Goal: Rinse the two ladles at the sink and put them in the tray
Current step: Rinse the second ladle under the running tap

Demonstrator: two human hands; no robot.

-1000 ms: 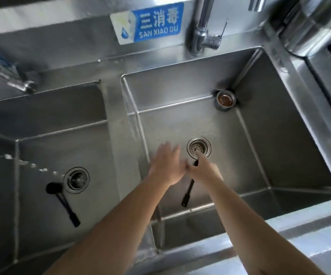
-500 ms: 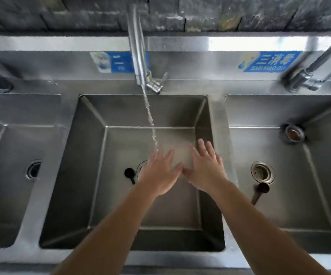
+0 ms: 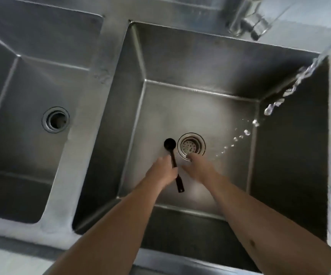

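A black ladle (image 3: 169, 143) lies on the floor of the middle sink basin (image 3: 200, 62), its round bowl just left of the drain strainer (image 3: 191, 146) and its handle pointing toward me. My left hand (image 3: 161, 171) is closed around the middle of the handle. To the right of the handle, my right hand (image 3: 198, 167) reaches down with its fingertips at the near rim of the drain and holds nothing. The second ladle and the tray are out of view.
A thin stream of water (image 3: 283, 94) falls slantwise from the upper right into the basin, right of my hands. The faucet base (image 3: 250, 20) stands behind the basin. Another steel basin (image 3: 31, 76) with an open drain (image 3: 55, 119) lies to the left.
The view has swung from the right basin to the middle one and dipped closer. Both hands dropped to the basin floor, and my left hand closed on the ladle handle.
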